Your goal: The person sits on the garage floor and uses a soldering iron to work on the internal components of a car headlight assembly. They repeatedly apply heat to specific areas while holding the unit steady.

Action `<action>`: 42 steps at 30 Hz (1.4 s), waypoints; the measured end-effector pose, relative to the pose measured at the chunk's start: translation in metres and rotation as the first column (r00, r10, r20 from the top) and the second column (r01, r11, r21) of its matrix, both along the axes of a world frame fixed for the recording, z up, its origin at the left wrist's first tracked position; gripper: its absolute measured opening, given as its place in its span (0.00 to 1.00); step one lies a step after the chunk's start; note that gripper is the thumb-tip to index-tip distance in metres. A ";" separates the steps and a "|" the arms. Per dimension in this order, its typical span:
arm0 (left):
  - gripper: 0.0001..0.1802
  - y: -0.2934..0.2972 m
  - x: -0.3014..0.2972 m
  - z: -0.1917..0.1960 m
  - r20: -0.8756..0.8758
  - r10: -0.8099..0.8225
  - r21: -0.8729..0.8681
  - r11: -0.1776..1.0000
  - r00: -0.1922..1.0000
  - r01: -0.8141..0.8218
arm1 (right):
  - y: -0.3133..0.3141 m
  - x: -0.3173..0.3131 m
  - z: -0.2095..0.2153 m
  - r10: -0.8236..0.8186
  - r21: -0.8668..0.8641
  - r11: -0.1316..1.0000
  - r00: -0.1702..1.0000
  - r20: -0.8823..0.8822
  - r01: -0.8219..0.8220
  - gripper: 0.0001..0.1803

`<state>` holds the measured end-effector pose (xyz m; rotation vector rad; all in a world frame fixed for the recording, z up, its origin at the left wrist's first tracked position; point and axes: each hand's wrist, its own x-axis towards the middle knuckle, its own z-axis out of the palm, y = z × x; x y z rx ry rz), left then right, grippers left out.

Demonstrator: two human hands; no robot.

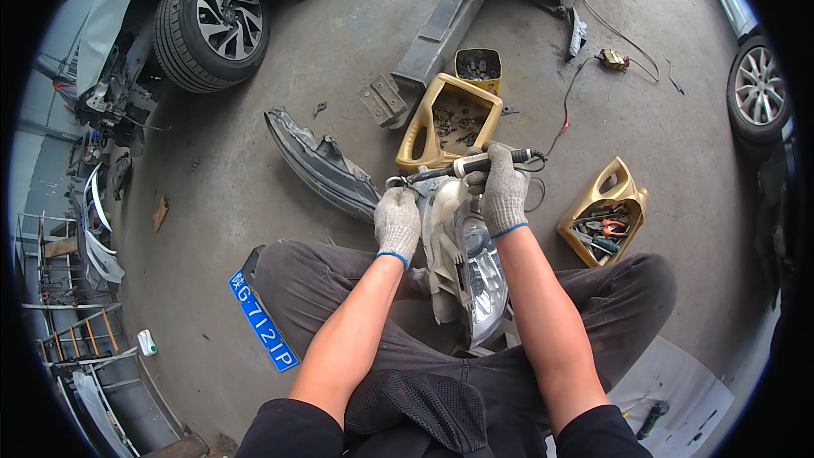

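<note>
Right hand (504, 191), in a grey knit glove with a blue cuff, is clenched around the handle of a slim rod-shaped tool (475, 164). The tool runs leftward, with its dark tip above the upper edge of a car headlight (469, 259). A thin cord (563, 115) leaves the rear end of the tool and trails across the floor toward a small yellow device (612, 58).

Left hand (398, 222), gloved alike, grips the upper left edge of the headlight, fingers curled over it. The headlight rests upright in the lap of the seated person, between the dark trouser legs, lens facing right and down.

Just beyond the hands, a dark curved bumper piece (318, 165) lies on the concrete floor (220, 195). Next to it stands a cut-open gold container (449, 123) holding loose screws and clips; a small yellow tin (478, 69) with similar contents sits behind it. A second cut-open gold container (604, 216), to the right of the right forearm, holds pliers and other hand tools.

A blue number plate (263, 320) lies on the floor beside the left knee. A grey steel lift arm (445, 21) stretches away at the top. A white car with a dark-spoked wheel (212, 24) stands at upper left; another wheel (757, 89) shows at the right rim.
</note>
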<state>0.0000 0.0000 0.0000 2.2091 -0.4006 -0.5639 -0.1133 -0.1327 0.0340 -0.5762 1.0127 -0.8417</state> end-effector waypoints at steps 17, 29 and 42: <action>0.13 0.000 0.003 -0.003 -0.017 -0.009 -0.009 1.000 1.000 0.008 | 0.002 0.002 0.009 -0.020 -0.006 1.000 1.000 -0.022 0.020 0.13; 0.13 -0.001 0.001 0.000 0.009 -0.015 -0.014 1.000 1.000 0.015 | 0.002 0.004 0.008 -0.050 -0.023 0.999 0.998 -0.037 0.049 0.12; 0.13 0.001 0.003 -0.008 0.006 -0.010 -0.033 0.999 1.000 0.010 | 0.003 0.003 0.009 -0.043 -0.058 0.998 0.997 -0.059 0.039 0.11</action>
